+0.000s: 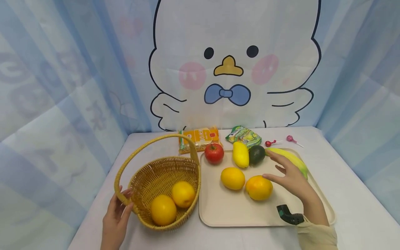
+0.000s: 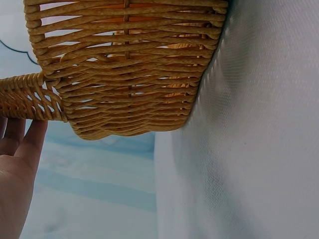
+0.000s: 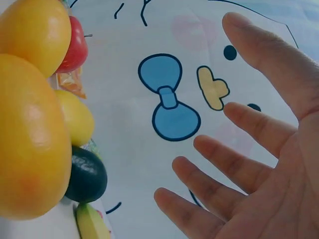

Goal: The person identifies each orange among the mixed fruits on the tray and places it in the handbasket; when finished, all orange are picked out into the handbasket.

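Note:
At the left, my left hand (image 1: 115, 218) grips the base of the handle of a woven basket (image 1: 165, 161), thumb and fingers on either side; the left wrist view shows its fingers (image 2: 30, 144) against the handle (image 2: 30, 97). Two orange fruits (image 1: 163, 210) lie inside the basket. Over the tray (image 1: 231, 215), my right hand (image 1: 292, 178) hovers with spread fingers and holds nothing. Just left of its thumb is an orange-yellow fruit (image 1: 259, 188), beside a yellow fruit (image 1: 232, 178). In the right wrist view the palm (image 3: 274, 194) is bare.
Around the tray's far side are a red apple (image 1: 214, 153), a long yellow fruit (image 1: 240, 155), a dark green fruit (image 1: 257, 155) and a banana (image 1: 290, 159). Behind stand an orange packet (image 1: 200, 138), a green packet (image 1: 245, 136) and two lollipops (image 1: 290, 138).

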### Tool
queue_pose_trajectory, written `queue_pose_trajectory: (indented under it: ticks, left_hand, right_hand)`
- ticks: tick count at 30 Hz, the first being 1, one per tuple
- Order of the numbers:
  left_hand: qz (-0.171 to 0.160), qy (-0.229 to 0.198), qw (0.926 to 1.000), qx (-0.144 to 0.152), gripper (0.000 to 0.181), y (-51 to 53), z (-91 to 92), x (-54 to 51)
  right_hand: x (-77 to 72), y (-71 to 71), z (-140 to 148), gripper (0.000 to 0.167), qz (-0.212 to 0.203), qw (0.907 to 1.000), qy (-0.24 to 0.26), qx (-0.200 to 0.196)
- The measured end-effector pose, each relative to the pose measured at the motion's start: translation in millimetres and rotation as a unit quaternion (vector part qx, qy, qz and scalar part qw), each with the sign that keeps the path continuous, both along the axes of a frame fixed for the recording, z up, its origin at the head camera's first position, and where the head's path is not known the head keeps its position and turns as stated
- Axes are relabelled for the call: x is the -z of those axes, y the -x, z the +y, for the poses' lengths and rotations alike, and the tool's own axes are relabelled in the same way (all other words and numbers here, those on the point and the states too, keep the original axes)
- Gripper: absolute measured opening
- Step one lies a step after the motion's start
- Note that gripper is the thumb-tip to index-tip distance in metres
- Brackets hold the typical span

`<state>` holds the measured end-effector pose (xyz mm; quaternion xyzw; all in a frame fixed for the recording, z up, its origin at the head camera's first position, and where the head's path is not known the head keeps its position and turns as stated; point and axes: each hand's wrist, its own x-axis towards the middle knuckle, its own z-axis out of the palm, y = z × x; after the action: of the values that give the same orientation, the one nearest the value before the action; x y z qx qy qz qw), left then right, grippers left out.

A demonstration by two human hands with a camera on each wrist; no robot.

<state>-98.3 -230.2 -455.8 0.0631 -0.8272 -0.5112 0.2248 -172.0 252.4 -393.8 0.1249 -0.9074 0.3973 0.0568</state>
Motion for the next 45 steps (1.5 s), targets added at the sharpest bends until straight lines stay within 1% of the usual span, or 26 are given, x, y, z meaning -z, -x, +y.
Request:
queue_pose_trajectory:
  ticks: [4,9,11,15,20,28,36,45]
  left_hand:
    - [0.005,0.0,1.0,0.0,0.066,-0.1,-0.6,1.3]
    - [0.014,-0.011,0.9997,0.014,0.065,0.2,-2.2,2.5]
    - [0.016,-0.011,0.9996,0.02,0.065,0.8,-2.8,2.9]
    - [0.018,-0.003,0.9997,0.016,0.066,0.4,-4.1,3.5]
    - [0.025,-0.007,0.9994,0.021,0.066,1.2,-4.5,4.2]
    - [0.023,-0.012,0.9994,0.021,0.065,1.0,-4.8,4.0]
    - [0.022,-0.013,0.9994,0.021,0.065,1.0,-5.0,3.7]
    - [0.014,-0.014,0.9996,0.018,0.064,0.6,-4.9,3.6]
  right_hand:
    - [5.8,-1.6,2.5,0.078,-0.004,1.0,0.008,0.003]
    - [9.5,-4.2,3.9,0.079,-0.006,0.9998,0.019,0.008]
    - [11.2,-5.7,3.7,0.08,-0.013,0.9996,0.02,0.015]
    - [16.4,-7.0,0.4,0.083,-0.029,0.999,0.02,0.026]
    - [24.7,-9.6,-2.1,0.086,-0.055,0.9975,0.006,0.044]
    - [31.8,-13.3,-3.1,0.088,-0.071,0.9957,-0.003,0.06]
    - [41.9,-12.4,-5.1,0.091,-0.078,0.9942,0.003,0.075]
    - [53.6,-11.3,-12.9,0.098,-0.106,0.9889,-0.009,0.104]
